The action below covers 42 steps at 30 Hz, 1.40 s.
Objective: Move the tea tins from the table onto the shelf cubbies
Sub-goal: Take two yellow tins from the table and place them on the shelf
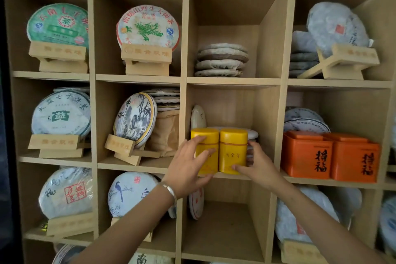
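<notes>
A: Shelf (pixel 233 80) of wooden cubbies; wrapped tea cakes (pixel 220 60) in most.
B: Tins?
A: Two yellow tins (pixel 232 150) upright, touching, at the front edge of a middle cubby; two orange tins (pixel 330 154) in the cubby to its right.
B: Hands?
A: Left hand (pixel 188 165) fingers spread against the left yellow tin; right hand (pixel 256 164) cups the right one, thumb on its front.

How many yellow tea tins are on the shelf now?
2. The left yellow tin and the right yellow tin stand upright, side by side in one cubby, the left hand and right hand on their outer sides. Others may be hidden.
</notes>
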Each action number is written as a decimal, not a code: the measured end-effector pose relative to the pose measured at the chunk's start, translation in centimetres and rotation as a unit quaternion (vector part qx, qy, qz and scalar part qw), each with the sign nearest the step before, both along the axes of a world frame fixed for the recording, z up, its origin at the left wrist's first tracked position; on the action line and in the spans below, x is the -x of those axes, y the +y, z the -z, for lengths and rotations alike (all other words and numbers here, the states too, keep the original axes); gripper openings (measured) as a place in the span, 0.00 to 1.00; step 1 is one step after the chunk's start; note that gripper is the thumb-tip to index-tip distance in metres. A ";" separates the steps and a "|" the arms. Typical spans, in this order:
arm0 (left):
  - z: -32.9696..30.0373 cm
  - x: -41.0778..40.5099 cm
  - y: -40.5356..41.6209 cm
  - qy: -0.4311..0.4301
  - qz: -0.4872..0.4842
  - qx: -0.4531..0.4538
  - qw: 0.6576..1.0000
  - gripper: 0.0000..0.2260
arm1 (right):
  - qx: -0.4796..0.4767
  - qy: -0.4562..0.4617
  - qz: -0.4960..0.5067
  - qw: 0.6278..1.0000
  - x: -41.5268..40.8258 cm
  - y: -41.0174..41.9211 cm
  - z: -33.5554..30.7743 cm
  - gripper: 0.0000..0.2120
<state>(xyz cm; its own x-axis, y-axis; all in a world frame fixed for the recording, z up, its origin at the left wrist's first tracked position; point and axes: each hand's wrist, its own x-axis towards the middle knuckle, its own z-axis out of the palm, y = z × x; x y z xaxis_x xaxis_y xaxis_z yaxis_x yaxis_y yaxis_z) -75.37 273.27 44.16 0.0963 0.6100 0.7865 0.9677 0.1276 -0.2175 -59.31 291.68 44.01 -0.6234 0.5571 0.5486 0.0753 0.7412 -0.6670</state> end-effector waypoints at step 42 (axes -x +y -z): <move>-6.3 2.5 2.4 0.082 -0.157 0.096 0.979 0.24 | -0.051 -0.026 0.030 0.998 1.4 -0.3 -1.0 0.48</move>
